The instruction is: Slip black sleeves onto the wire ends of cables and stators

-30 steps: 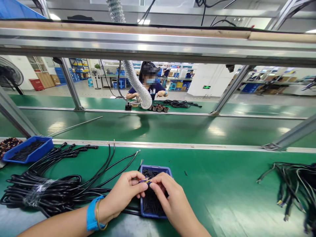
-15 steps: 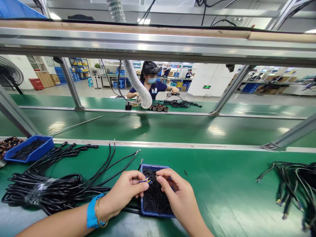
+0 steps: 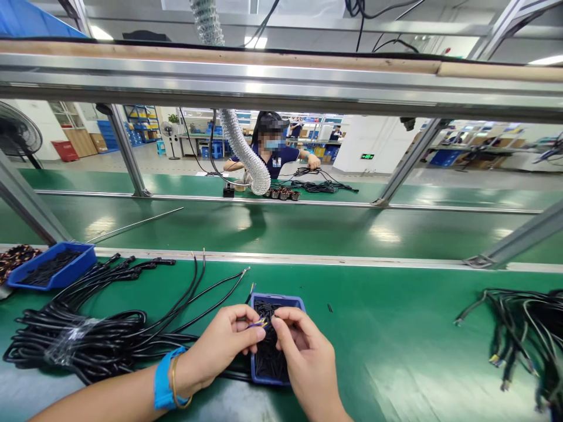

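My left hand point(image 3: 220, 343) pinches a cable's thin yellow and blue wire ends point(image 3: 258, 323) between thumb and fingers, just above a small blue tray point(image 3: 277, 297). That tray is full of short black sleeves point(image 3: 266, 346). My right hand point(image 3: 303, 357) sits over the tray with its fingertips at the wire ends, and anything in its grip is hidden by the fingers. Left of my wrist lies a coiled bundle of black cables point(image 3: 74, 343), bound with clear film. Several of its loose cable ends run toward the tray.
A second blue tray point(image 3: 50, 269) stands at the far left, and a tangle of black cables point(image 3: 510, 328) lies on the right of the green belt. An aluminium frame rail point(image 3: 264, 79) crosses above. A co-worker point(image 3: 268, 155) handles cables across the line.
My right hand has moved slightly left and closer to the wire ends. My left hand has hardly moved. The co-worker's hand has lifted a cable higher.
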`<state>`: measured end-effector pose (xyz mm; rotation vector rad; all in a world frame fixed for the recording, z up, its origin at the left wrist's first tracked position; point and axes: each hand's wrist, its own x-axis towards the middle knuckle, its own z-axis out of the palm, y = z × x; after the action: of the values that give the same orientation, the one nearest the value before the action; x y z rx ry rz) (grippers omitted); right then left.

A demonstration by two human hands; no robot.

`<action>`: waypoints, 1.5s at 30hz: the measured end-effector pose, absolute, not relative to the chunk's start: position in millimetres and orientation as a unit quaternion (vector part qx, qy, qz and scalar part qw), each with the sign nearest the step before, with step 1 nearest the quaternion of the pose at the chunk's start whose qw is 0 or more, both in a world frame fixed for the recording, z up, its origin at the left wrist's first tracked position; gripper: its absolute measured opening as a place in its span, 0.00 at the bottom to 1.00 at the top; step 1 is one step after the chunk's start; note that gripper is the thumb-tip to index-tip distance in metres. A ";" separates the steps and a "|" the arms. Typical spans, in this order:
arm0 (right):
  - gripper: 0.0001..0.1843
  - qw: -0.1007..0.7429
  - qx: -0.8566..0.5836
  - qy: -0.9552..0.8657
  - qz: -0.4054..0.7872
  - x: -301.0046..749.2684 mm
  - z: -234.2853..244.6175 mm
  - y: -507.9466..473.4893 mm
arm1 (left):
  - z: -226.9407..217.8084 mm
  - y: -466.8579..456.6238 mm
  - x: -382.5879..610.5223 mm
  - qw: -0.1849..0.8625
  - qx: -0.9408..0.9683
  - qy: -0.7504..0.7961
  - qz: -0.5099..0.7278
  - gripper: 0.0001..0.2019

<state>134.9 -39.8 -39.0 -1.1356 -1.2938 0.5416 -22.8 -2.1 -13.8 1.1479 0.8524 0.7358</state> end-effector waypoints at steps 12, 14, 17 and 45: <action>0.17 0.531 -0.398 -0.748 0.003 165.2 -21.6 -26.3 | -11.4 0.9 -23.0 0.683 0.514 0.406 0.324 0.24; 0.17 0.518 -0.392 -0.760 -0.019 165.7 -20.0 -27.1 | -9.8 0.4 -22.3 0.686 0.511 0.403 0.326 0.23; 0.18 0.502 -0.392 -0.770 -0.032 165.5 -20.0 -29.1 | -8.6 -0.4 -21.6 0.689 0.508 0.402 0.326 0.23; 0.18 0.426 -0.406 -0.808 0.000 162.7 -17.4 -31.5 | -15.2 -1.0 -24.1 0.685 0.515 0.381 0.347 0.13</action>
<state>162.7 -31.5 -17.4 -1.0151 -2.0197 -0.0011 -24.1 -1.0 -15.2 1.1537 0.8544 0.7770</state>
